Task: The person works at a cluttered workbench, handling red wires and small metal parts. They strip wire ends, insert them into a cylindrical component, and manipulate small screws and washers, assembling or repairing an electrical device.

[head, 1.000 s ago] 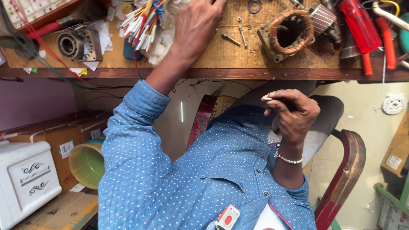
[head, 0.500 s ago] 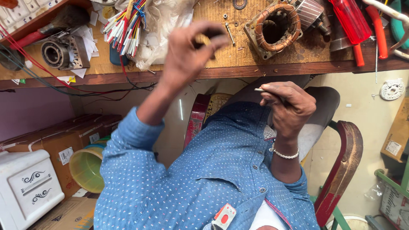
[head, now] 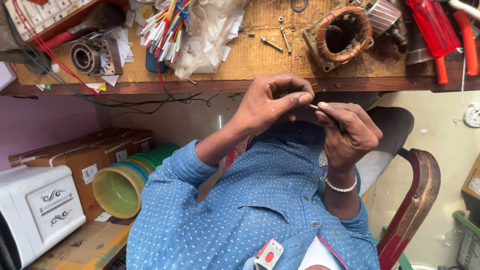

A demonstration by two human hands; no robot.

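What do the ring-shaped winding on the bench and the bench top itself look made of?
The winding looks like copper wire: reddish-orange glossy coils in a dull grey metal frame, probably steel. The bench top looks like bare wood or board, matte, tan, scuffed and stained, with a darker wooden front edge.

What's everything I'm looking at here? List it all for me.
wooden workbench: one, brown, across the top
motor winding: one, copper coil in grey frame, on the bench, right
screwdriver: one, red handle, far right of the bench
bundle of sleeves: many, mixed colours, on the bench, left of middle
bearing part: one, grey metal, on the bench, left
bolts: a few, metal, mid bench
plastic tubs: stacked, yellow-green outermost, below left
cardboard boxes: several, brown, left
white appliance: one, lower left
chair: one, dark red frame, right
thin white piece: one, between both hands
left hand: pinching the piece
right hand: pinching it, bracelet at wrist
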